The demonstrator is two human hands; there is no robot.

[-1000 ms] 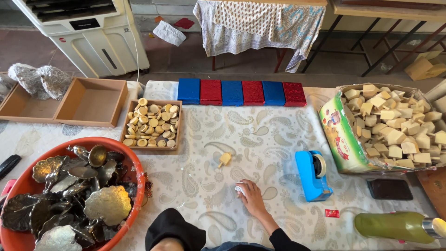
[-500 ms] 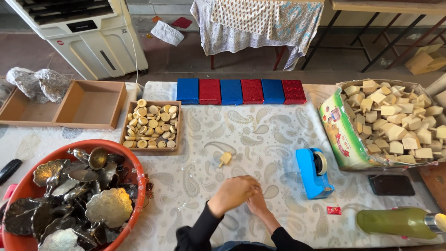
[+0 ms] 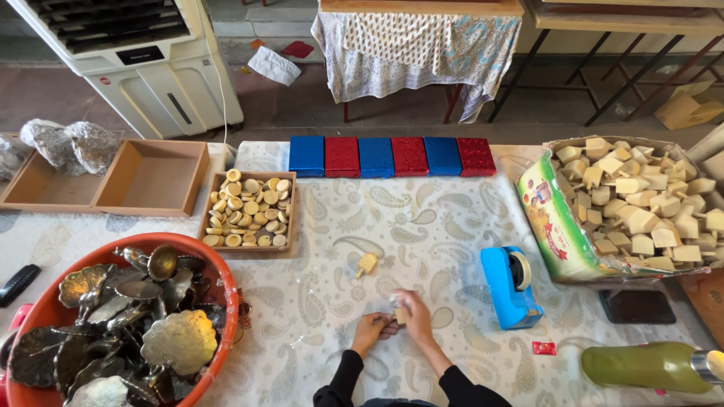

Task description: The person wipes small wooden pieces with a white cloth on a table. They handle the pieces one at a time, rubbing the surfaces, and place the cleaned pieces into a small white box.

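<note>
I look down on a worktop (image 3: 452, 226) covered with a pale paisley cloth, a tiled floor and a white air cooler (image 3: 143, 60) beyond its far edge.

At the near edge the two hands meet. The left hand (image 3: 372, 332) and the right hand (image 3: 415, 316) are closed together around a small pale block (image 3: 399, 316); the right hand's fingers are motion-blurred, so I judge they pinch the piece but cannot tell how tightly. The left fingers curl in under it from the left. The block sits between the two hands, just off the cloth, too hidden to give its long axis.

Just beyond the hands, slightly to the left, a small wooden peg piece (image 3: 366, 263) lies on the cloth, its long axis running diagonally, far-right to near-left. The left hand is a little nearer to it.

Right of the hands stands a blue tape dispenser (image 3: 510, 290). Farther right a carton of pale wooden blocks (image 3: 641, 211) lies open. To the far left of the hands is a tray of wooden discs (image 3: 249, 211), and near left an orange basin of brass pieces (image 3: 121, 324). A row of blue and red boxes (image 3: 392, 156) lines the far edge.
</note>
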